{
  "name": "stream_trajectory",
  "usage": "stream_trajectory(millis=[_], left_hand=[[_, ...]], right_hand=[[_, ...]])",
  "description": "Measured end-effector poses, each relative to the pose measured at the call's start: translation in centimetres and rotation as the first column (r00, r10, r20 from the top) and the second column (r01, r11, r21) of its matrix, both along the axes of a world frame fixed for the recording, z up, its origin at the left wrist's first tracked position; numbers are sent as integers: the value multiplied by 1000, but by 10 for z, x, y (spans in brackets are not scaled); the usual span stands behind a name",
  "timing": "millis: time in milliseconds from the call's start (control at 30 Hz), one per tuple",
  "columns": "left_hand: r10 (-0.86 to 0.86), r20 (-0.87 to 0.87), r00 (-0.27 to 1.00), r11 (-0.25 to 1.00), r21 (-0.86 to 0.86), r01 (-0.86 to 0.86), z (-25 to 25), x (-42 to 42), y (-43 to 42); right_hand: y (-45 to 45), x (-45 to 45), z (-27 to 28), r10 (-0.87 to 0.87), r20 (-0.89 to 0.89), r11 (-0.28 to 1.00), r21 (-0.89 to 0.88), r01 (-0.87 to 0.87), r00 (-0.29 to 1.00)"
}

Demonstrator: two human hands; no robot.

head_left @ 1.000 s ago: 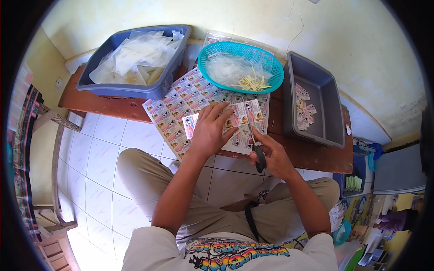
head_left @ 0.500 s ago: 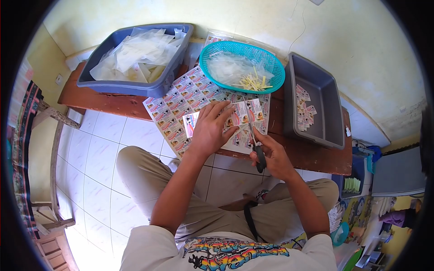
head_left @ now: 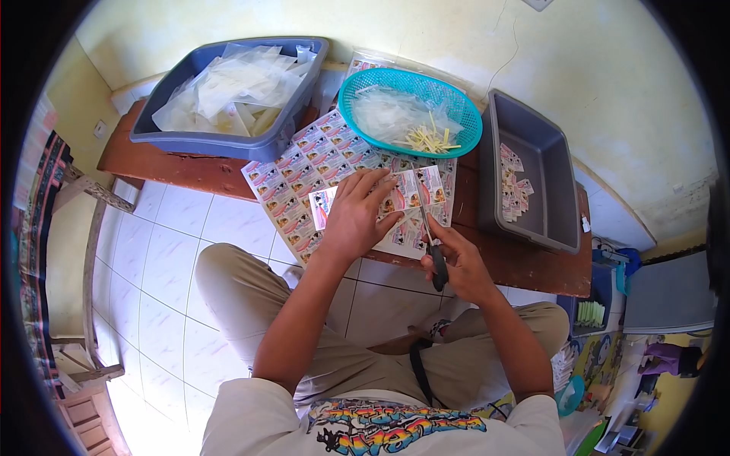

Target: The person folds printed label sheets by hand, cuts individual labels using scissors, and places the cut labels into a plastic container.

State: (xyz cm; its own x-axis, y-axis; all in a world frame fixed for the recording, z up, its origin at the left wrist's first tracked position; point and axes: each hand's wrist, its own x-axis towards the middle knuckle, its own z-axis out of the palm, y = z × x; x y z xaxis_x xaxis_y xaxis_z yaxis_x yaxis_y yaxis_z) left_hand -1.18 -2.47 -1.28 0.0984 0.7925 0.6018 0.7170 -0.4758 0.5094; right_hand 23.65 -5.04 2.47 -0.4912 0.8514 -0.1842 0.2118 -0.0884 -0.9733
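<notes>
Strip (head_left: 404, 191) of printed labels lies on a larger printed sheet (head_left: 285, 191), which rests on the brown desk (head_left: 194, 169).

Left hand (head_left: 356, 211): palm down on the strip, fingers slightly apart. It covers the strip's middle and hides the print there; a white-edged end shows to its left.

Right hand (head_left: 461, 262): clamped on the black handles of the scissors (head_left: 439, 267). Blades point away from the body, across the strip near its right end. Cannot tell whether the blades are apart.

Surroundings: teal basket (head_left: 470, 125) just beyond the strip, over the sheet's far part and hiding print. Inside it, clear bags (head_left: 391, 110) and, at near right, a loose heap of yellow pieces (head_left: 432, 142). Blue tub (head_left: 199, 147) at far left, heaped with pale bags (head_left: 236, 87); its near right corner hides some of the sheet's edge. Grey tub (head_left: 541, 234) to the right, brown desk showing between it and the sheet. Cut labels (head_left: 514, 199) lie along its left side.

Sheet's near left corner juts past the desk edge, above tiled floor (head_left: 171, 251). Pale yellow wall (head_left: 616, 106) close behind both tubs.

Off right, low beside the desk: blue crate (head_left: 601, 283) with green bundles (head_left: 590, 312). Farther off, partly seen, a person in purple (head_left: 661, 359).
</notes>
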Motion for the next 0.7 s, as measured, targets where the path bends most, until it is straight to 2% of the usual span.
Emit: stream_trajectory(millis=[700], left_hand=[[-1, -2, 1000, 1000, 0, 1, -2, -1, 0]], right_hand=[[-3, -2, 0, -6, 8, 1000, -4, 6, 1000]])
